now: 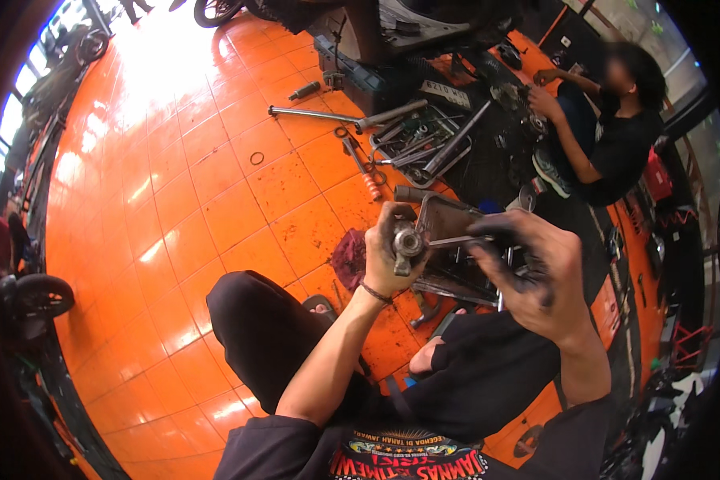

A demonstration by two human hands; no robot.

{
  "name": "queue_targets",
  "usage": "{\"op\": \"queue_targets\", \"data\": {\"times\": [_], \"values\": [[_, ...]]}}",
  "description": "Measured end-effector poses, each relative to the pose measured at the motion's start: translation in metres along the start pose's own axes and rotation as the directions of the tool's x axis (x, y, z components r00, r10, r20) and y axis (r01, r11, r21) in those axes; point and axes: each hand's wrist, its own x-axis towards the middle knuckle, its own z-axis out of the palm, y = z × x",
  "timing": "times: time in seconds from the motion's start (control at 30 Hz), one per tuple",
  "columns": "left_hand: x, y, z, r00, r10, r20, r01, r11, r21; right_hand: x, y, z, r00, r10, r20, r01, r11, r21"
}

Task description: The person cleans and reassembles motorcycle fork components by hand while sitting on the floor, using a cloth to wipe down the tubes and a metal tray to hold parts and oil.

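Observation:
My left hand (384,270) is wrapped round a grey round metal part (408,242), seen end-on. It has a hole at its centre and a lug below, like the lower end of a fork leg; its far length is hidden. In my right hand (540,272), blackened fingers pinch a thin metal rod (451,241). The rod's left tip is at or very near the part's edge; contact is hard to judge. Its other end is hidden in the fingers. Behind my left hand lies a dark red rag (350,258) on the orange tiles.
Beyond my hands a metal tray (408,172) holds several tools, with a long metal tube (459,138) across it. A spring (371,187) and a ring (257,158) lie on the tiles. A hammer (426,313) is between my feet. Another person (616,120) sits at the right.

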Motion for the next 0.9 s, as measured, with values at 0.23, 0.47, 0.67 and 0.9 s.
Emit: {"op": "queue_targets", "data": {"times": [0.23, 0.47, 0.67, 0.9], "values": [[0.001, 0.002, -0.002, 0.999, 0.032, 0.028, -0.031, 0.999, -0.034, 0.028, 0.000, 0.027, 0.982, -0.101, 0.158, 0.111, 0.992, -0.057], [0.004, -0.001, 0.007, 0.999, 0.020, 0.039, -0.016, 0.996, -0.092, 0.039, -0.008, 0.020, 0.940, -0.055, 0.337, 0.132, 0.968, -0.212], [0.006, 0.000, 0.008, 0.997, 0.072, 0.012, -0.071, 0.995, -0.066, 0.062, -0.021, 0.011, 0.775, 0.140, 0.616, 0.180, 0.886, -0.428], [0.003, -0.009, 0.011, 0.999, 0.035, 0.039, -0.032, 0.996, -0.088, 0.081, -0.021, 0.012, 0.623, 0.177, 0.762, 0.165, 0.922, -0.349]]}}
